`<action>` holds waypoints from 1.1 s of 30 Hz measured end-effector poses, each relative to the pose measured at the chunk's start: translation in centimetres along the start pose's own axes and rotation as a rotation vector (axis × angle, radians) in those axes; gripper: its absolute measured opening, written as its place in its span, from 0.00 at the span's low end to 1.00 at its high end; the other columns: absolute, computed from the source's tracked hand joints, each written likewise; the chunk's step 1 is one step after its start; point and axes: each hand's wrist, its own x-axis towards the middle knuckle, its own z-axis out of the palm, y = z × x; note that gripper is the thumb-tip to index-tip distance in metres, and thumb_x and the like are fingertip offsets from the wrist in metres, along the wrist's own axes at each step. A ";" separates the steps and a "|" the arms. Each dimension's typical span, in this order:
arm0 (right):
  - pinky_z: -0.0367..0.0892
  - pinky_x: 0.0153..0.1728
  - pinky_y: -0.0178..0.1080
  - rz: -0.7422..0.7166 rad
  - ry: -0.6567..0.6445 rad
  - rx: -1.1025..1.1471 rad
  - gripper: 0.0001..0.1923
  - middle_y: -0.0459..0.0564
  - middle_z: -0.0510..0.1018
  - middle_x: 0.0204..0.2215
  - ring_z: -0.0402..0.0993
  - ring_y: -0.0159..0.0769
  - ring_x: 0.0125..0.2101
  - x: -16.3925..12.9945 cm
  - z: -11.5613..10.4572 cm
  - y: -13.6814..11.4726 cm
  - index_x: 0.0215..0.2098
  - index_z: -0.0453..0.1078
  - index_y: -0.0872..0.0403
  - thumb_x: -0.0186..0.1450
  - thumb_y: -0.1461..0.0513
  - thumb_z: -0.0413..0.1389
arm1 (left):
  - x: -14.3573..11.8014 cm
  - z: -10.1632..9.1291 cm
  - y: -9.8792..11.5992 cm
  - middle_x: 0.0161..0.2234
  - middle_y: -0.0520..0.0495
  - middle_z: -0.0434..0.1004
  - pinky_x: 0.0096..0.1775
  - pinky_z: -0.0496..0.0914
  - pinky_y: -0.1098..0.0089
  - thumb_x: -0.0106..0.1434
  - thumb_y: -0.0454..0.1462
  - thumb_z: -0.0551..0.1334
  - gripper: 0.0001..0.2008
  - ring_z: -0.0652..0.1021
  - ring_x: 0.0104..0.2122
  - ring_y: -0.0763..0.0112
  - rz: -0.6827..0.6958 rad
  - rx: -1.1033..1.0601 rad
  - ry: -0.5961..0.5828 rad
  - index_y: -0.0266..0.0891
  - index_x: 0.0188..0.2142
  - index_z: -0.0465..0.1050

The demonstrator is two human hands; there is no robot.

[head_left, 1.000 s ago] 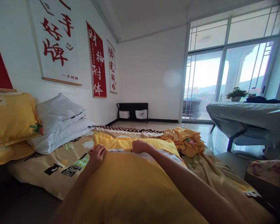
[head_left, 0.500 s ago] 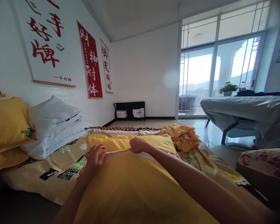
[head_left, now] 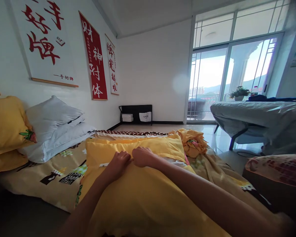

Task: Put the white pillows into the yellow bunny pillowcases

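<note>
Pillows at far left: a yellow pillow (head_left: pixel 7 125) stacked on another yellow one, then two white pillows (head_left: pixel 53 126) leaning against the wall under the white scroll (head_left: pixel 43 42) with red characters. Next along the wall, a red scroll (head_left: pixel 94 56). Below these, the patterned bedsheet (head_left: pixel 56 168) spreads over the bed. On it, running toward me, lies the yellow pillowcase (head_left: pixel 138 197), plump, with a strip of white inner pillow showing at its far opening. My left hand (head_left: pixel 118 163) rests on top of the pillowcase near that opening, fingers curled down onto the fabric; whether it pinches cloth I cannot tell. My right hand (head_left: pixel 142 156) sits just beside it, almost touching, knuckles up, fingers bent in a loose fist at the folded flap of the opening; it seems to grip the fabric edge, though the fingertips are hidden. Right of the hands, a crumpled yellow cloth (head_left: pixel 192 142) lies on the sheet near the bed's edge. Beyond, a black low shelf (head_left: pixel 135 113) stands against the back wall. Far right, a covered table (head_left: pixel 259 118) before the glass doors, with a potted plant (head_left: pixel 239 92) on it.
</note>
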 end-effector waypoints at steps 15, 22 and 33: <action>0.58 0.34 0.35 0.069 0.102 0.119 0.11 0.59 0.77 0.40 0.74 0.40 0.41 -1.1 3.8 5.5 0.37 0.72 0.59 0.66 0.64 0.48 | 0.6 1.1 -1.0 0.37 0.47 0.70 0.42 0.59 0.62 0.68 0.37 0.49 0.11 0.69 0.40 0.64 -0.007 -0.070 0.002 0.40 0.34 0.68; 0.51 0.28 0.34 0.077 0.237 0.217 0.13 0.50 0.77 0.34 0.72 0.33 0.33 -1.8 8.0 5.7 0.42 0.64 0.54 0.72 0.61 0.39 | 0.6 1.7 -0.9 0.37 0.46 0.70 0.43 0.58 0.62 0.69 0.37 0.49 0.11 0.69 0.41 0.64 -0.034 -0.074 0.025 0.39 0.34 0.67; 0.47 0.26 0.36 0.223 0.221 0.194 0.10 0.52 0.78 0.32 0.74 0.37 0.32 -2.4 8.7 6.8 0.41 0.65 0.54 0.70 0.62 0.43 | 0.5 2.4 -0.6 0.37 0.48 0.71 0.44 0.54 0.61 0.68 0.35 0.49 0.11 0.70 0.40 0.65 -0.054 -0.023 0.045 0.39 0.34 0.68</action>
